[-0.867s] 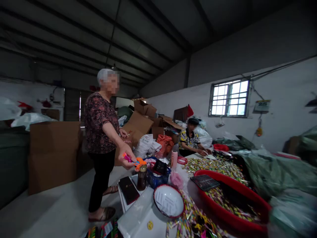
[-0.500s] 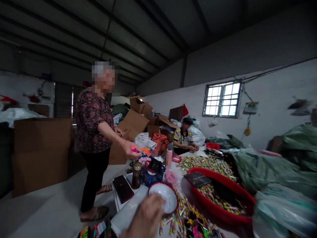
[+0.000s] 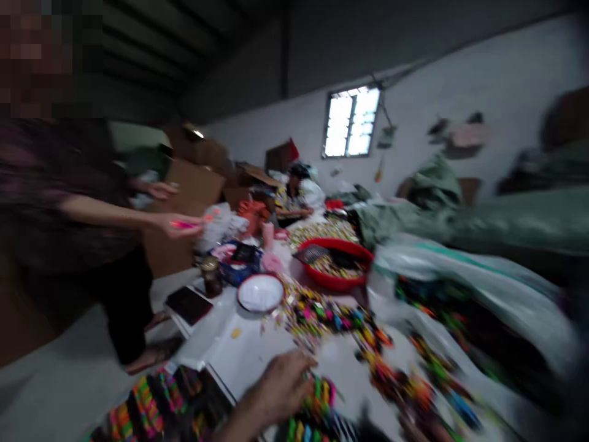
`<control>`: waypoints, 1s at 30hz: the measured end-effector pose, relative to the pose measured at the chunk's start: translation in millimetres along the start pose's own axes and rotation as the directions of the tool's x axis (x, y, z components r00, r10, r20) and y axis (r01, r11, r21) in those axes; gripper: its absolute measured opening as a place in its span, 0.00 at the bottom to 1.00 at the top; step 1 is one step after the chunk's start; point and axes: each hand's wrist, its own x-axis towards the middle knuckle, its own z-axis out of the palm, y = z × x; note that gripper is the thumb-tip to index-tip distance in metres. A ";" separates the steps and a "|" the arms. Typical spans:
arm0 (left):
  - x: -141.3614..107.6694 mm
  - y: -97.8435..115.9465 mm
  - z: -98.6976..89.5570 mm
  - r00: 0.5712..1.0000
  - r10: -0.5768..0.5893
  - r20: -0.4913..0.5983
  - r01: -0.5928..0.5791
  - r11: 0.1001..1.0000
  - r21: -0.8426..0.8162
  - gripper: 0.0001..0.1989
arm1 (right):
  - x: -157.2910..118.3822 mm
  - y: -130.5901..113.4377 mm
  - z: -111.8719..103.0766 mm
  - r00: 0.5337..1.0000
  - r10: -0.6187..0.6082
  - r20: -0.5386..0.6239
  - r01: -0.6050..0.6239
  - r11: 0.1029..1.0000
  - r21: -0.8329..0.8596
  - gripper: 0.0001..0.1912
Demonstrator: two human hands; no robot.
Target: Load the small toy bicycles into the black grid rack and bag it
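The long surface (image 3: 248, 353) is covered in white sheeting and stands in a dim, white-walled shed with one barred window (image 3: 351, 121) high on the far wall. The whole view is tilted and motion-blurred.

At the near edge, the person's left hand (image 3: 278, 387) is curled, fingers touching or just over a bunch of colourful wrapped sticks (image 3: 319, 398); the blur hides whether it grips them. A dark, smeared shape at the lower right may be the right hand (image 3: 411, 423), but its state cannot be made out. More sticks spread in a loose band across the surface toward the right.

Farther along lie one white bowl (image 3: 260, 293), one dark jar (image 3: 211, 276), one black flat case (image 3: 188, 305), one blue basket (image 3: 234, 261) and one red basin (image 3: 334, 264) holding more sticks. Large green sacks (image 3: 414, 209) and a white plastic sack (image 3: 460, 285) pile up on the right.

Two other people are present. One stands at the left, cut off by the frame edge, with a face hidden by pixelation, and a hand (image 3: 181, 224) holding something pink. The other sits at the far end (image 3: 294, 199), hands too small to read.
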 end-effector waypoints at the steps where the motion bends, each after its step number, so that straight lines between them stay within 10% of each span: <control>1: 3.8 11.5 3.3 0.999 0.022 0.025 -0.021 0.999 -0.026 0.14 | -15.8 12.7 -3.0 0.999 0.054 0.000 -0.054 0.999 -0.002 0.23; 11: 10.7 12.0 26.7 0.987 0.136 0.080 -0.137 0.990 0.008 0.10 | -55.4 62.7 39.1 0.988 0.150 0.049 -0.156 0.970 0.184 0.11; 19: 16.3 14.6 54.4 0.960 0.233 0.156 -0.260 0.947 0.190 0.10 | -33.0 69.8 84.5 0.999 -0.044 -0.011 0.042 0.993 -0.107 0.07; 30: 17.2 12.2 64.5 0.965 0.211 0.158 -0.224 0.972 0.073 0.12 | -34.8 69.1 75.1 0.978 -0.104 0.179 0.167 0.908 -0.385 0.22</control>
